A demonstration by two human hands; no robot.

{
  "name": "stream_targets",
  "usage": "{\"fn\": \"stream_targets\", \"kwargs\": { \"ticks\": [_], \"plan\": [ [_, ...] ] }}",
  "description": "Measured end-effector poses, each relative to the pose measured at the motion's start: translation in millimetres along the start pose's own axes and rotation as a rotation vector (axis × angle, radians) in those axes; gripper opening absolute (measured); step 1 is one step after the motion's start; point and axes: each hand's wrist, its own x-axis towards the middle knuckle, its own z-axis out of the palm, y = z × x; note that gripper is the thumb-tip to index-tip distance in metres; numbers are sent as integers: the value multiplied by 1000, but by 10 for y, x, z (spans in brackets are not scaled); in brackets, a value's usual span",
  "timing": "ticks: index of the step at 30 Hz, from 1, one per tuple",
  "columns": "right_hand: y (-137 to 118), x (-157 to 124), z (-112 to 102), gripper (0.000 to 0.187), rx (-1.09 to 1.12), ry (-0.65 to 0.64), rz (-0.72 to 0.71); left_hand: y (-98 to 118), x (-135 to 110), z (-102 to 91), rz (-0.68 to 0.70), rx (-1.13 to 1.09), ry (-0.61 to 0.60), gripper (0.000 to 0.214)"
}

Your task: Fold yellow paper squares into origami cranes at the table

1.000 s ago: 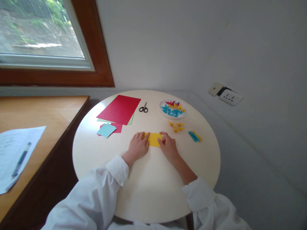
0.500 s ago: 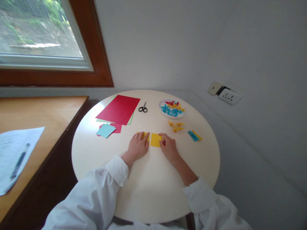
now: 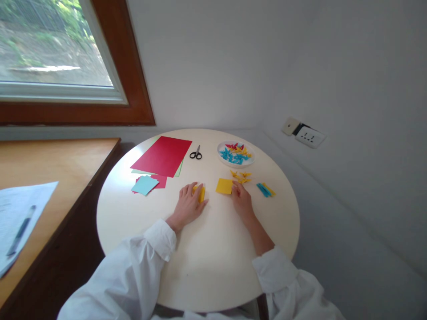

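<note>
On the round white table, my left hand rests with fingers apart over a piece of yellow paper, covering much of it. My right hand pinches the right edge of a yellow paper square, which looks slightly tilted. A gap of bare table separates the two yellow papers. Just beyond my right hand are a few folded yellow paper cranes. Blue and yellow folded paper strips lie to its right.
At the back stands a white dish of red, yellow and blue cranes. Black-handled scissors lie left of it, beside large red sheets. Light blue squares sit at the left. A wooden desk adjoins.
My right hand has drawn the yellow square to the right, widening the gap between the papers. My left hand's fingers have lifted and arched over the other yellow paper. The view has shifted slightly.
</note>
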Motion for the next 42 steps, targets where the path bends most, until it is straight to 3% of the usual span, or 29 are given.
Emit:
{"fn": "stream_targets", "kwargs": {
  "ticks": [4, 9, 12, 16, 20, 26, 32, 36, 42],
  "plan": [
    [-22, -29, -10, 31, -26, -44, -39, 1, -9, 3, -75, 30, -22, 63],
    [-55, -37, 24, 29, -67, -127, -85, 8, -18, -19, -87, -9, -45, 58],
    [-95, 9, 99, 30, -108, -166, -182, 30, -54, -58, -89, -28, -52, 56],
    [-270, 145, 261, 30, -161, -205, -360, 42, -149, -112, -104, -47, -62, 53],
    [-566, 338, 491, 29, -58, -223, -452, -5, -275, -172, -144, -57, -48, 54],
    [-948, 650, 990, 29, 142, -312, -425, -83, -452, -272, -204, -92, -41, 53],
    [-1022, 799, 1476, 28, 139, -442, -345, -74, -478, -295, -225, -132, -45, 55],
    [-952, 806, 1613, 27, 75, -505, -314, -63, -468, -305, -220, -149, -56, 54],
    [-832, 818, 1596, 21, 47, -529, -299, -72, -471, -311, -221, -171, -86, 56]
  ]
}}
